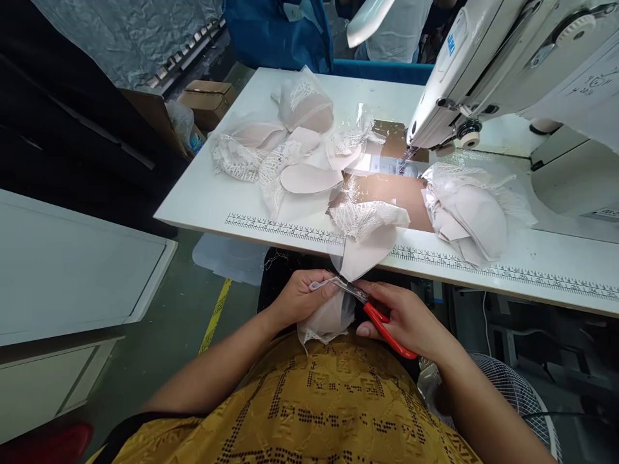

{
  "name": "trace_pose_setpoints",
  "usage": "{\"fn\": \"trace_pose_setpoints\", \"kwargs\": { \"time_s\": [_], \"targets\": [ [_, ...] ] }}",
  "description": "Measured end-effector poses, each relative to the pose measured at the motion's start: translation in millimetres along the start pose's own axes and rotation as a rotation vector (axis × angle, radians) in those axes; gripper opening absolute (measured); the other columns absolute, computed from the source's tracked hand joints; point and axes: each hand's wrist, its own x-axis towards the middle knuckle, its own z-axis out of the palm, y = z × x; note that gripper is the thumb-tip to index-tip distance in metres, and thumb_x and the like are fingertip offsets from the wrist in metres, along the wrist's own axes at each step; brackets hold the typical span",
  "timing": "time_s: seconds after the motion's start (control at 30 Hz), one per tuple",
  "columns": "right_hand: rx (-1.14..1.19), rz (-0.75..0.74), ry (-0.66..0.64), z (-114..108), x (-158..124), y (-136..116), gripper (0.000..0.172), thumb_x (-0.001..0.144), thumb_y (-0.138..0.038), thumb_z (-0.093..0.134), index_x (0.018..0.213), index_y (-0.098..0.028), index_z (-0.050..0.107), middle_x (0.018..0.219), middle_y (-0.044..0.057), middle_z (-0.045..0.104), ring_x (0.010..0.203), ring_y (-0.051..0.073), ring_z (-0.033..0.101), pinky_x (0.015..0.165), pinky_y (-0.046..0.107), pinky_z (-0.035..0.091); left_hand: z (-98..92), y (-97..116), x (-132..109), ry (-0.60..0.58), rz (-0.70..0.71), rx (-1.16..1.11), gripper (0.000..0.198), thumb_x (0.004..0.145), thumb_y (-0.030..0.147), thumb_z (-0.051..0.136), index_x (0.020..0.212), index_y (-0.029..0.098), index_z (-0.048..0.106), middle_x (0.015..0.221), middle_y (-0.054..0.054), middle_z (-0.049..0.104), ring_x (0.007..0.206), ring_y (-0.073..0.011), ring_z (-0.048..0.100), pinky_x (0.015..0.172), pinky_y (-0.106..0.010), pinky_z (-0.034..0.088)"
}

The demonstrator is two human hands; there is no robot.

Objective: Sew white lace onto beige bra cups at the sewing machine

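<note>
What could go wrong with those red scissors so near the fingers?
The red scissors in the right hand point toward the left hand, so they might nick a finger. They might also cut into the lace cup it holds. The lace piece hanging over the table edge might slide off.

I see a white sewing machine (483,58) at one o'clock on the white table (203,193). A heap of lace cups (290,148) lies at eleven and a second stack (469,212) at two. There is a cardboard box (207,100) at ten and a floor fan (525,393) at four.
</note>
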Motion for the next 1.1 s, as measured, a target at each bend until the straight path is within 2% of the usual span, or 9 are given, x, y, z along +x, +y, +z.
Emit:
{"fn": "trace_pose_setpoints", "kwargs": {
  "time_s": [0.17,0.37,0.57,0.7,0.83,0.9,0.97,1.03,1.1],
  "targets": [
    [0.053,-0.002,-0.013,0.5,1.3,-3.3,0.051,0.08,-0.04,0.071,0.126,-0.023,0.059,0.106,0.007,0.068,0.095,0.023,0.063,0.085,0.032,0.049,-0.6,-1.2,1.1,-0.007,-0.001,-0.02,0.035,0.083,0.045,0.064,0.079,0.011,0.068,0.066,-0.001,0.059,0.059,-0.0103,0.048,0.055,-0.02,0.037],
    [0.08,0.02,-0.022,3.7,-1.4,-0.9,0.036,0.084,-0.041,0.066,0.114,-0.022,0.063,0.095,0.004,0.069,0.084,0.021,0.063,0.074,0.026,0.048,-1.3,-2.9,0.3,-0.028,-0.005,-0.027,0.033,0.085,0.043,0.062,0.082,0.011,0.069,0.071,-0.004,0.062,0.063,-0.0125,0.052,0.059,-0.023,0.041],
    [-0.008,-0.011,-0.007,6.2,-2.2,7.3,0.026,0.088,-0.043,0.06,0.102,-0.022,0.064,0.086,0.003,0.069,0.074,0.019,0.063,0.069,0.025,0.046,-0.9,-5.4,-0.3,-0.022,-0.009,0.004,0.037,0.084,0.046,0.062,0.072,0.012,0.063,0.061,0.001,0.052,0.055,-0.0095,0.044,0.052,-0.021,0.035],
    [-0.089,-0.043,0.03,9.4,-3.3,13.5,0.024,0.089,-0.042,0.057,0.101,-0.022,0.063,0.081,0.003,0.068,0.069,0.017,0.061,0.065,0.023,0.044,-1.6,-5.6,-0.4,-0.033,0.025,0.071,0.034,0.089,0.042,0.057,0.077,0.012,0.065,0.064,-0.001,0.057,0.057,-0.0104,0.049,0.052,-0.021,0.038],
    [-0.107,-0.073,0.063,13.8,-11.6,24.7,0.026,0.088,-0.041,0.059,0.104,-0.02,0.063,0.074,0.001,0.063,0.063,0.015,0.057,0.06,0.022,0.041,-12.1,-6.4,-6.6,-0.028,0.273,0.388,0.024,0.094,0.027,0.051,0.09,0.012,0.069,0.076,-0.005,0.065,0.069,-0.0139,0.058,0.063,-0.025,0.045],
    [-0.091,-0.052,0.094,15.5,-17.3,31.5,0.028,0.088,-0.042,0.059,0.105,-0.02,0.062,0.073,0.0,0.062,0.062,0.014,0.055,0.059,0.022,0.041,-20.3,-6.7,-10.2,0.015,0.45,0.578,0.02,0.093,0.02,0.051,0.098,0.014,0.069,0.08,-0.006,0.067,0.073,-0.0148,0.06,0.067,-0.026,0.047],
    [-0.074,-0.034,0.133,16.6,-22.0,36.8,0.027,0.088,-0.041,0.059,0.104,-0.02,0.063,0.072,0.0,0.06,0.061,0.014,0.052,0.059,0.022,0.041,-27.0,-5.3,-10.4,0.095,0.619,0.77,0.02,0.091,0.017,0.052,0.104,0.017,0.068,0.093,-0.009,0.069,0.085,-0.0179,0.063,0.077,-0.03,0.05],
    [-0.056,-0.045,0.151,17.2,-24.8,39.3,0.027,0.087,-0.041,0.06,0.101,-0.018,0.064,0.07,-0.001,0.056,0.06,0.013,0.05,0.059,0.022,0.041,-29.7,-0.9,-4.9,0.141,0.752,0.965,0.02,0.09,0.015,0.055,0.104,0.02,0.068,0.115,-0.012,0.066,0.111,-0.0236,0.057,0.093,-0.038,0.048],
    [-0.036,-0.071,0.148,17.5,-26.1,39.4,0.027,0.086,-0.04,0.061,0.098,-0.017,0.065,0.067,-0.002,0.052,0.059,0.013,0.047,0.057,0.022,0.039,-27.0,6.4,6.4,0.094,0.83,1.104,0.016,0.09,0.015,0.056,0.099,0.02,0.068,0.135,-0.012,0.056,0.135,-0.0279,0.039,0.107,-0.045,0.039]
  ]
}}
